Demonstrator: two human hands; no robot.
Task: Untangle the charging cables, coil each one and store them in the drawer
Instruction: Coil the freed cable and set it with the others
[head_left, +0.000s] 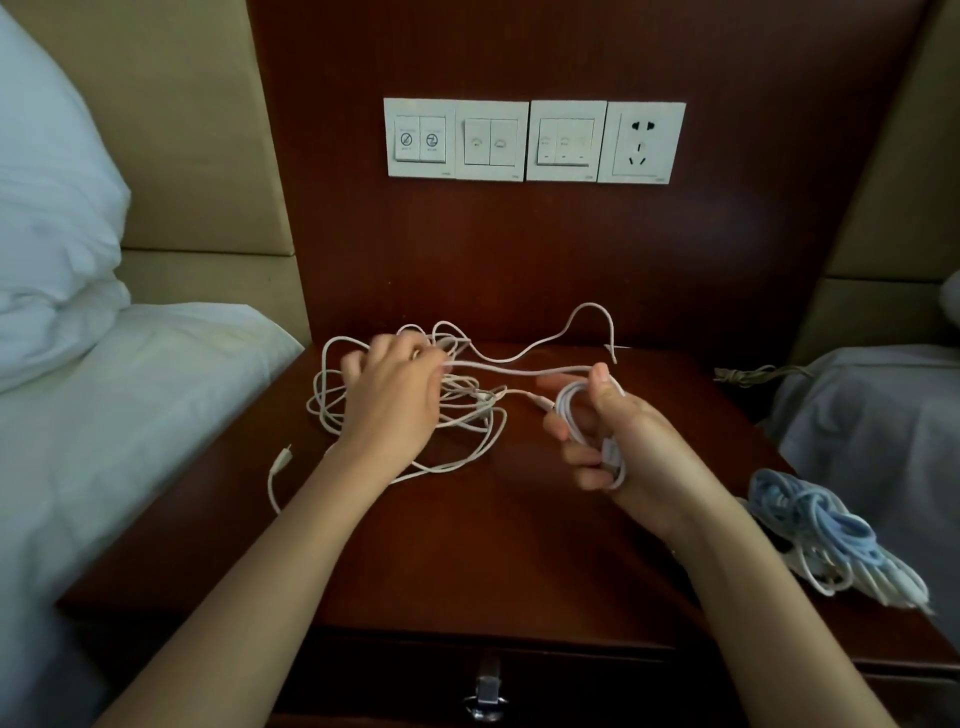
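Drawer front (485, 670) with its metal pull sits at six o'clock. The right hand (623, 431) has its fingers (576, 457) curled round a white cable coil (566, 405) at three o'clock. The blurred left hand (395, 400) reaches into the tangled white cables (467, 395) at ten o'clock on the tabletop (519, 545); I cannot tell its grip. Coiled blue and white cables (815, 519) lie at four o'clock.

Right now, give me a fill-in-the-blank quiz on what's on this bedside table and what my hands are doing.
1. The right hand grips a small coil of ____ cable.
2. The coiled bundle at the right edge of the bedside table is topped by a ____ cable.
3. The drawer under the tabletop is ____.
4. The power socket sits at the ____ end of the row of wall plates.

Missing words: white; blue; closed; right.
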